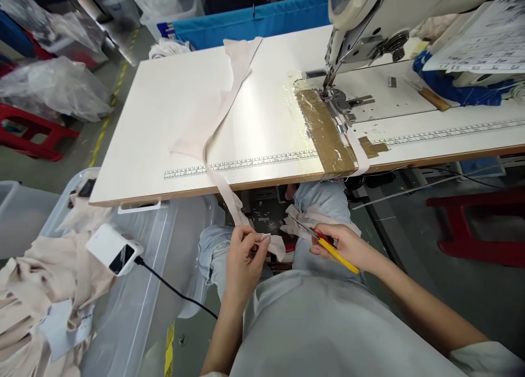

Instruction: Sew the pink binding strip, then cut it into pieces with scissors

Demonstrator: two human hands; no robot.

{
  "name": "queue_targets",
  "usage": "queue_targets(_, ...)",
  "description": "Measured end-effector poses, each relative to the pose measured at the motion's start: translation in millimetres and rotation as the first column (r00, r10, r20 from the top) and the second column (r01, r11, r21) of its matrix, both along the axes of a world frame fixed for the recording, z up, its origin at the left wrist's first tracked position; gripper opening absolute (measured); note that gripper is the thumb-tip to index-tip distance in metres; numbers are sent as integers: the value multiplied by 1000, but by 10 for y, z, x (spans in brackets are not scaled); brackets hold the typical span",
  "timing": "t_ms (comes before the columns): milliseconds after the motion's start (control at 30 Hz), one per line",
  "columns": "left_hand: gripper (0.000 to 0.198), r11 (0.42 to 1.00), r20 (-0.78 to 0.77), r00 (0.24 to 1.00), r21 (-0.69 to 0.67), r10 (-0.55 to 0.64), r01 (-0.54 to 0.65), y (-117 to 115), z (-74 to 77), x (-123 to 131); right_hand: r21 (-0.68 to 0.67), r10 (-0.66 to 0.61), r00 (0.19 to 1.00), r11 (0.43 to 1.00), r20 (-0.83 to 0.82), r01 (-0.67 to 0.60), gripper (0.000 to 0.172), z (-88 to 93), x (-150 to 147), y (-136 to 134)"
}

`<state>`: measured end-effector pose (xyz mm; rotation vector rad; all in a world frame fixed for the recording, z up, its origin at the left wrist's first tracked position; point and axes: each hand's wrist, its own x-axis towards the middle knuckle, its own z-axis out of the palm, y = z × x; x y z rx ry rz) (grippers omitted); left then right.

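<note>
White sewing table (147, 109) spreads ahead of our grip. Our left hand (243, 259) pinches the pale fabric strip (225, 192), whose length runs forward over the table edge, its free end just rightward. Across a gap, our right hand (348, 244) is closed round yellow-handled scissors (337, 255) (blades angled forward-left).

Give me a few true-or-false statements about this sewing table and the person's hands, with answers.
1. The right hand holds scissors with a yellow handle. True.
2. The left hand is empty. False: the left hand holds pale fabric.
3. That pale fabric also lies across the white tabletop. True.
4. The red stool at the picture's right edge stands on the tabletop. False: it is on the floor.
5. The sewing machine is toward the picture's right. True.
</note>
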<state>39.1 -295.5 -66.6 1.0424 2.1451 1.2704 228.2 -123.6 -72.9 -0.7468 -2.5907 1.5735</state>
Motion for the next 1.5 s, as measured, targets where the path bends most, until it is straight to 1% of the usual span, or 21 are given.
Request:
queue_targets(33, 27, 1000, -16, 1000, 27, 1, 0, 17, 31, 4, 16, 7, 1000, 1000, -2, -7, 42, -6, 14, -6)
queue_targets(67, 28, 999, 11, 1000, 42, -10, 9, 26, 50, 16, 29, 14, 1000, 999, -5, -14, 43, -16, 27, -15)
queue_targets(133, 29, 998, 160, 986, 49, -54, 47, 31, 58, 57, 36, 21, 1000, 999, -14, -20, 45, -39, 44, -43)
queue_targets(200, 31, 997, 347, 935, 59, -72, 55, 36, 39, 102, 23, 20, 1000, 1000, -21, -19, 47, -46, 45, -76)
queue_targets(267, 35, 998, 489, 871, 65, -53, 24, 53, 12, 128, 18, 21, 999, 1000, -27, -21, 47, -23, 30, -98)
queue_targets(333, 39, 998, 579, 815, 68, -25, -17, 78, -8, 124, 36, 36, 999, 999, -10, -36, 45, 18, 3, -89)
queue_targets(433, 41, 997, 661, 750, 67, -23, -28, 99, -8, 75, 101, 97, 993, 990, 59, -103, 45, 61, -50, 1)
queue_targets(500, 42, 998, 694, 719, 62, -32, -15, 96, 7, 40, 95, 180, 979, 977, 99, -189, 45, 53, -94, 96)
queue_targets(600, 44, 1000, 736, 677, 16, -6, -8, 79, 28, 10, -1, 331, 936, 943, 116, -334, 48, 6, -178, 229)
queue_targets(667, 45, 1000, 757, 653, -21, 27, -17, 71, 28, 4, -45, 408, 903, 913, 134, -406, 50, -19, -243, 285)
queue_targets(767, 49, 998, 778, 625, -60, 67, -32, 67, -1, -5, -82, 478, 860, 879, 178, -471, 53, -20, -346, 322)
queue_targets(867, 50, 995, 795, 599, -88, 94, -40, 54, -50, -33, -91, 505, 836, 862, 213, -498, 54, 3, -443, 345)
queue_targets(1033, 49, 995, 811, 577, -96, 95, -29, 5, -119, -104, -5, 519, 810, 843, 273, -538, 50, 22, -566, 375)
queue_targets(1133, 46, 996, 826, 558, -94, 83, -9, -26, -147, -140, 65, 529, 785, 815, 322, -576, 46, 33, -606, 353)
queue_targets(1200, 46, 996, 835, 544, -94, 81, -4, -39, -163, -158, 144, 517, 777, 792, 360, -593, 44, 50, -620, 323)
queue_targets(1333, 46, 996, 844, 531, -92, 73, 9, -40, -177, -183, 312, 455, 798, 751, 395, -583, 44, 95, -630, 260)
queue_targets(1500, 47, 995, 845, 529, -99, 75, 17, -27, -144, -188, 370, 428, 820, 742, 380, -559, 50, 101, -610, 232)
